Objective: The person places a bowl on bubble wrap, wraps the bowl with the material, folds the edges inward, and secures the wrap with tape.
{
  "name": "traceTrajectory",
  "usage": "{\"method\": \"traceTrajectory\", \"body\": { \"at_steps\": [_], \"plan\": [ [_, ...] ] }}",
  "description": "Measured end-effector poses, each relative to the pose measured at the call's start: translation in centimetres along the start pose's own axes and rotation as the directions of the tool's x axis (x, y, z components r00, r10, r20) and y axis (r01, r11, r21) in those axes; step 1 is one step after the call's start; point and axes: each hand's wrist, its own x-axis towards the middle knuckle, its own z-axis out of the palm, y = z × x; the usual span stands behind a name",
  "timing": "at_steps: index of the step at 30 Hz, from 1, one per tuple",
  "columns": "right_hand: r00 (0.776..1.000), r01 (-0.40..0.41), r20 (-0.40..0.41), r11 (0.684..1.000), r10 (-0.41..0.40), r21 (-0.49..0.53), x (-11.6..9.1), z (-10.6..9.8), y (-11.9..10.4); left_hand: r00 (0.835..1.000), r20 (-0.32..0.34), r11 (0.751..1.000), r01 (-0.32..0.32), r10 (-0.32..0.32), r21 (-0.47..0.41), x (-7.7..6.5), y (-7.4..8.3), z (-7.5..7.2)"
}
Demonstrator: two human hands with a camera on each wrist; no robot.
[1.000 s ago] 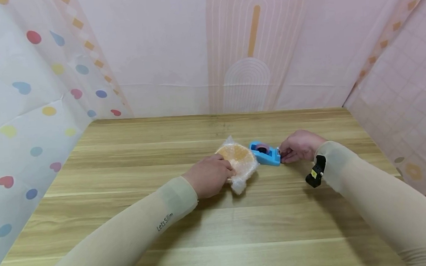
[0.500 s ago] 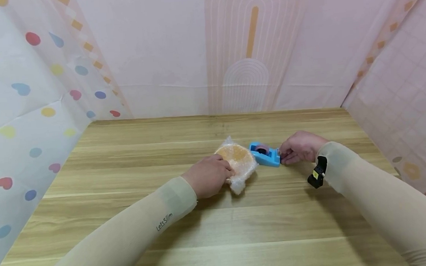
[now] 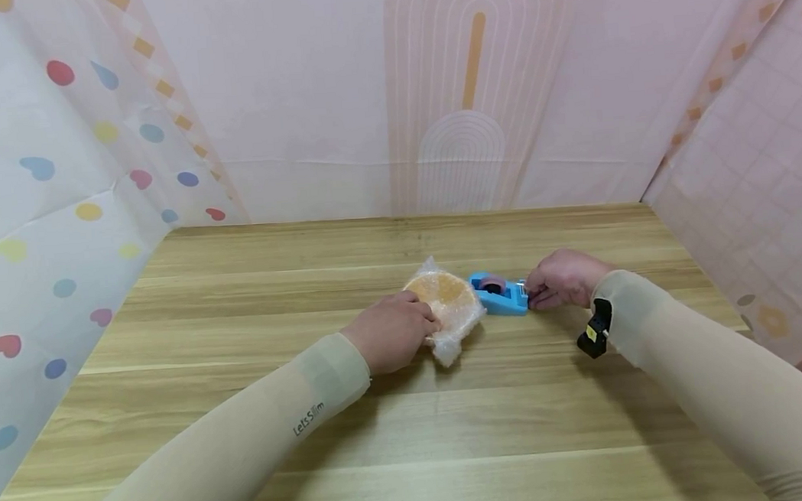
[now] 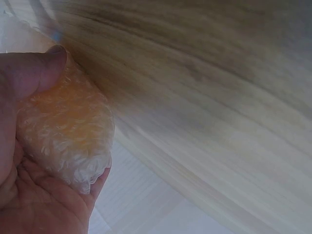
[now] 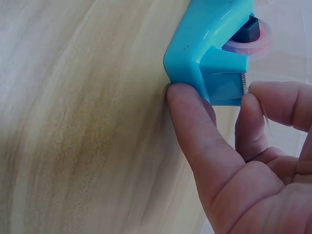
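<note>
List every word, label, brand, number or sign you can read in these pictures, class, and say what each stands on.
"Let's Slim": dark lettering on the left sleeve; its second word is slightly blurred.
Yellow label on the black wrist camera at the right wrist: too small to read.
No other readable text: none shows on the blue tape dispenser or the bubble-wrapped item.

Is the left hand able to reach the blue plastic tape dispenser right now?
Probably not without letting go: the left hand grips the clear bubble-wrap parcel with something round and orange inside, which lies between it and the tape dispenser. The right hand is also at the dispenser's toothed end.
</note>
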Motion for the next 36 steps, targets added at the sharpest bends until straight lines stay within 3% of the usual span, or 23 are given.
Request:
{"method": "traceTrajectory", "body": {
  "at_steps": [7,15,28,32,36],
  "plan": [
    [1.0,-0.017,0.003,0.999,0.017,-0.046,-0.1,-0.1,0.1,1.0,0.009,1.0,0.008,-0.008,0.0,0.0,0.1,-0.1],
    [0.998,-0.037,0.036,0.974,0.047,-0.224,-0.6,-0.8,0.1,1.0,0.016,1.0,0.019,-0.018,-0.015,0.0,0.3,-0.2],
    [0.991,-0.019,0.125,0.98,0.044,-0.196,-0.5,-1.5,0.8,1.0,0.012,1.0,0.016,-0.016,-0.006,0.0,0.3,-0.3],
    [0.99,-0.011,0.132,0.968,0.045,-0.25,-0.4,-1.7,0.9,1.0,0.01,1.0,0.018,-0.018,-0.005,0.0,0.3,-0.3],
    [0.993,0.027,0.12,0.934,0.017,-0.356,-0.4,-1.6,0.7,1.0,0.01,1.0,0.019,-0.019,-0.008,0.0,0.3,-0.2]
  ]
}}
